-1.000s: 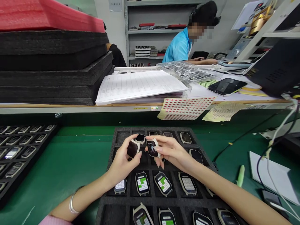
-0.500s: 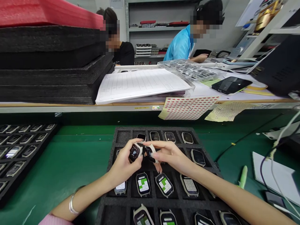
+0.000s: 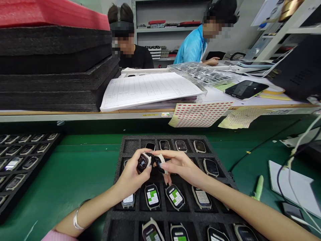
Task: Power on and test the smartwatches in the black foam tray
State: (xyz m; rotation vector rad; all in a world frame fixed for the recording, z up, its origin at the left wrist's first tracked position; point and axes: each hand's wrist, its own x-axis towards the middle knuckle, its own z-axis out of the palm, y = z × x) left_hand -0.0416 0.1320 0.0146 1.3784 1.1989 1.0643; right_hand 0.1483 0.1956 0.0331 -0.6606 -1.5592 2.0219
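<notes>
My left hand [image 3: 131, 175] is closed around a smartwatch body [image 3: 143, 162] with a dark lit face, tilted toward me. In my right hand [image 3: 182, 165] a second smartwatch body [image 3: 159, 164] with a pale case is gripped between thumb and fingers, its screen angled to the left. The two watches are close together above a black foam tray [image 3: 137, 217]. Several strapless watches lie in its compartments; one with a green and white screen [image 3: 175, 196] sits just below my right fingertips, another like it [image 3: 152, 196] to its left.
Another foam tray of watches [image 3: 59, 137] stands on the left of the green bench. Stacked black foam [image 3: 50, 77], a paper form [image 3: 150, 89] and a phone [image 3: 247, 89] lie on the shelf above. Cables [image 3: 292, 160] and a green tool [image 3: 259, 187] are at right. Two people sit beyond.
My hands keep hold of the two watches with hardly any movement; the view shifts slightly. The person in black behind the shelf has moved a little to the right.
</notes>
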